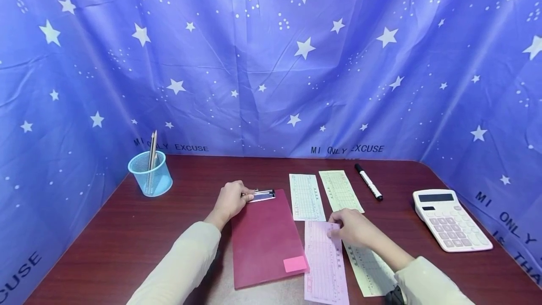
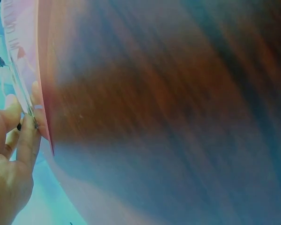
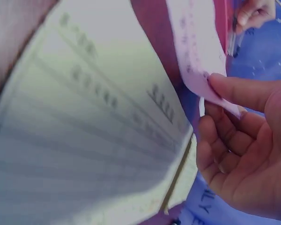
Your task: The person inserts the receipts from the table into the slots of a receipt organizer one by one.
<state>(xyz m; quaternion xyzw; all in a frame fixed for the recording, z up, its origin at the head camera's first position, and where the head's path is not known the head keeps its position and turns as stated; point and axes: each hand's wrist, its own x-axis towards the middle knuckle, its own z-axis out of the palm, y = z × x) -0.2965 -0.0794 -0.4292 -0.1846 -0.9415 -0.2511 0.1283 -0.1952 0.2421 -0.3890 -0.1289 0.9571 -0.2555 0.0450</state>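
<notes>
A dark red clipboard (image 1: 267, 239) lies on the table, a pink sticky note (image 1: 295, 264) at its lower right corner. At its top, my left hand (image 1: 230, 200) grips the metal clip (image 1: 263, 195), thumb and fingers on either side in the left wrist view. My right hand (image 1: 355, 228) pinches the top edge of a pink printed slip (image 1: 325, 267) between thumb and fingers. The slip's left edge meets the clipboard's lower right corner. Beneath my right hand and forearm lies a pale green slip (image 1: 368, 272), partly hidden.
Behind the right hand lie a white-green slip (image 1: 306, 196) and a yellow-green slip (image 1: 342, 191). Further right are a black-and-white marker (image 1: 369, 182) and a white calculator (image 1: 450, 220). A blue mesh cup (image 1: 163, 180) holding pencils stands at the back left, near the starry curtain (image 1: 254, 60).
</notes>
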